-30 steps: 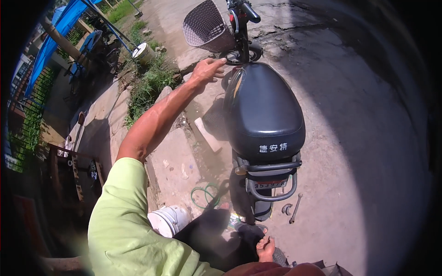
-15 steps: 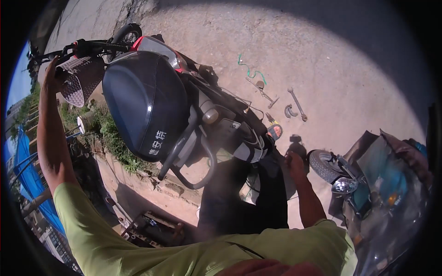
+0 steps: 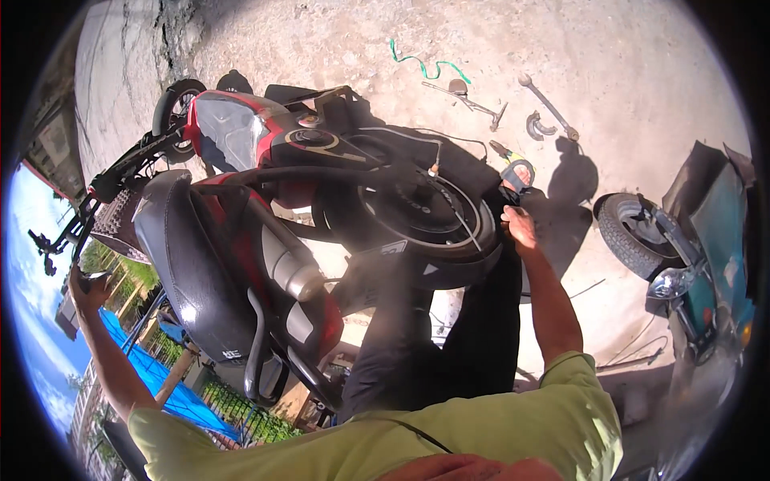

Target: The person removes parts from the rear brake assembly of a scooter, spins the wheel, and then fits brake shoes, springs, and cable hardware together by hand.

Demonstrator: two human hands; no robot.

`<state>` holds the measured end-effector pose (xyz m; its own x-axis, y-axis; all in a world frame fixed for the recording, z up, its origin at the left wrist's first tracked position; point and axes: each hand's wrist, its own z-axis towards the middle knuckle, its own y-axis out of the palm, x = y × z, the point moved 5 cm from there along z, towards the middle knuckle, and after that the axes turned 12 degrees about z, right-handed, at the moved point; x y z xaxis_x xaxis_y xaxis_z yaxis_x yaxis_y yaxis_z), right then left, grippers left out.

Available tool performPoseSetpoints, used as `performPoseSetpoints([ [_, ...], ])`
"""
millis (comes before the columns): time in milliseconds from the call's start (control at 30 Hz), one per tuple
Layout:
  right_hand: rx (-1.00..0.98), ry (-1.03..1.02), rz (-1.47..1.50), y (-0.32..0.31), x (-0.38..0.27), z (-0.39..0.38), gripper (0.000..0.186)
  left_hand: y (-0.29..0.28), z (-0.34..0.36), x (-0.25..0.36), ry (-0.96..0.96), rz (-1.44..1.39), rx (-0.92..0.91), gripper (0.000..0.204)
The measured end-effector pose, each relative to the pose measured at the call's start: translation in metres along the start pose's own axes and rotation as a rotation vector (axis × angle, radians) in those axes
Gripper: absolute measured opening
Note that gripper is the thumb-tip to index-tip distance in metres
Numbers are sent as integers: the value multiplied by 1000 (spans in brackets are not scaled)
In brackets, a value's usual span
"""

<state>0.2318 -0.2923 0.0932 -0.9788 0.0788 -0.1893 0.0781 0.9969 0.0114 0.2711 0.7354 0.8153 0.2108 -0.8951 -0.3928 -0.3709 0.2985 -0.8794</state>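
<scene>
A red and black motorcycle (image 3: 233, 132) leans over to the left in front of me, its black seat (image 3: 188, 264) toward me. Its rear wheel (image 3: 425, 212) shows from the side, close to my legs. At the far left, my left hand (image 3: 90, 289) is closed around the end of the handlebar (image 3: 96, 192). Beside the wheel and over my dark trouser leg, my right hand (image 3: 521, 227) has its fingers curled in. Whatever it may hold is hidden.
On the concrete lie a wrench (image 3: 549, 108), curved brake shoes (image 3: 539, 126), a T-shaped metal tool (image 3: 469, 100), a green cord (image 3: 433, 70) and pliers (image 3: 500, 150). A teal vehicle with a front wheel (image 3: 638, 236) stands at right. Blue tarp (image 3: 164, 377) hangs at left.
The motorcycle has tipped further left, bringing its rear wheel and side into sight. My left hand has gone lower with the handlebar. My right hand appears higher in the view.
</scene>
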Motion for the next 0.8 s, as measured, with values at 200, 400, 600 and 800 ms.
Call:
performPoseSetpoints([
  [200,-303,84,-179,44,43,63,43,12,25,-72,-222,-386,-127,57],
  [400,-465,628,424,91,32,26,42,-11,1,-66,-443,-826,51,85],
  [600,-370,488,350,90,33,23,42,-40,2,-28,-106,-662,20,70],
  [800,-406,331,230,88,23,27,43,-28,-3,-25,-1093,-1389,-307,44],
])
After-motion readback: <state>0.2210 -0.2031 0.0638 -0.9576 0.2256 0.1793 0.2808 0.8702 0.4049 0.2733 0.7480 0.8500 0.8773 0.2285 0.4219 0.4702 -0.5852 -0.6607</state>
